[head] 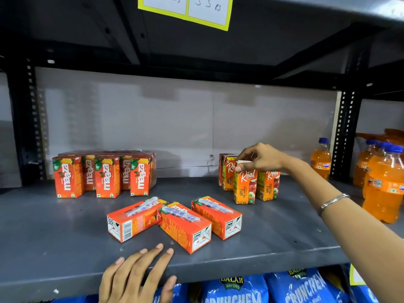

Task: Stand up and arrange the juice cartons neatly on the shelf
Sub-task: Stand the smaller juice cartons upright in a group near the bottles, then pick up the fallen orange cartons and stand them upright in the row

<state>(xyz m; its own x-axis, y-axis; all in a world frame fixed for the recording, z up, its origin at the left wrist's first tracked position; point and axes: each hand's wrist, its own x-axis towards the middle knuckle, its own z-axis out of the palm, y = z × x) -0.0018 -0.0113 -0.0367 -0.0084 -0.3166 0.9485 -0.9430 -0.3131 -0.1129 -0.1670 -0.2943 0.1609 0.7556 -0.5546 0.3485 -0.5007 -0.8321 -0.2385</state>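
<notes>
On a grey shelf (65, 226), Maaza cartons (105, 176) stand at the back left; three cartons (175, 219) lie flat near the front edge, unsorted. The right hand (262, 158) pinches an upright apple carton (243, 186); the left hand (135, 274) rests open on the front edge.

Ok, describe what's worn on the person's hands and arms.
Both hands are bare, no gloves. The right forearm carries a thin silver metal bangle just above the wrist, and no sleeve shows on it. The left hand shows no rings or watch; its wrist is out of frame.
</notes>
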